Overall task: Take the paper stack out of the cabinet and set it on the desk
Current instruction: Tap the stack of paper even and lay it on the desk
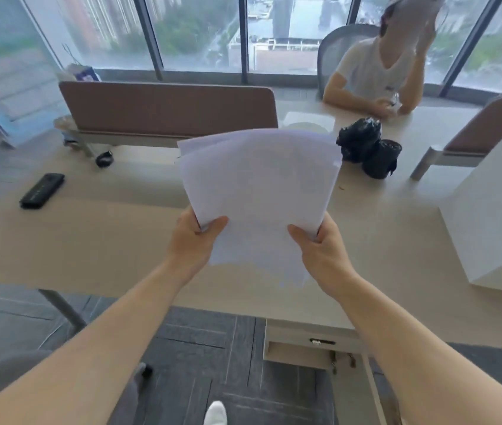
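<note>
A white paper stack (258, 191) is held up over the beige desk (90, 234), its sheets slightly fanned at the far edge. My left hand (193, 243) grips its near left corner, thumb on top. My right hand (320, 250) grips the near right corner the same way. The stack hangs above the desk's middle and does not rest on it. Under the desk's front edge, at the lower right, a cabinet (301, 348) with a keyed drawer shows partly.
A black remote-like device (42, 190) lies on the desk at left. Two black bags (369, 151) sit behind the papers. A white box (495, 216) stands at right. Brown dividers (166, 108) line the desk's far side, and a person (372, 75) sits beyond.
</note>
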A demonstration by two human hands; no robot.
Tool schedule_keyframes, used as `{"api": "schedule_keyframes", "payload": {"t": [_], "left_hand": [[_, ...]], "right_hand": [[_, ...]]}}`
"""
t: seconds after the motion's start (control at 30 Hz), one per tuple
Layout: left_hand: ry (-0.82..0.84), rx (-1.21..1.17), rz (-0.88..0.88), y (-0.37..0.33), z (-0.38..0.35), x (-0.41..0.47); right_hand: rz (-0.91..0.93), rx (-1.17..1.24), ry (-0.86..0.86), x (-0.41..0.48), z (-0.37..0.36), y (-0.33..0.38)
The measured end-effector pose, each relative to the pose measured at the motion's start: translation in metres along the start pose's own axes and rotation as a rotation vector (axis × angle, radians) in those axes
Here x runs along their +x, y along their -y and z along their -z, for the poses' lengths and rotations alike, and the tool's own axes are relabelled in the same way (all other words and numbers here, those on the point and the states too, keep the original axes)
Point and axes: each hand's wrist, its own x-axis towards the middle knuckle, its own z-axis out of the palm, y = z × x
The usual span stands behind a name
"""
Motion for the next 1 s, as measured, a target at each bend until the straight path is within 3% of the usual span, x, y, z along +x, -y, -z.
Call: {"api": "schedule_keyframes", "payload": {"t": [0.33, 0.6, 0.73, 0.9, 1.0], "left_hand": [[-0.025, -0.011, 0.0, 0.083, 0.071, 0.158], [0.063, 0.062, 0.203, 0.159, 0.081, 0.168], [0.148, 0.043, 0.273, 0.163, 0.085, 0.172], [0.181, -0.102, 0.085, 0.15, 0.091, 0.19], [0.143, -0.146, 0.069, 0.147, 0.085, 0.193]], "right_hand": [[0.062, 0.018, -0.034, 0.143, -0.121, -0.048], [-0.048, 0.063, -0.039, 0.16, -0.159, -0.134], [-0.062, 0.038, 0.001, 0.16, -0.153, -0.13], [0.038, 0.116, 0.019, 0.177, -0.144, -0.105], [0.013, 0.096, -0.004, 0.18, -0.149, -0.11]]}}
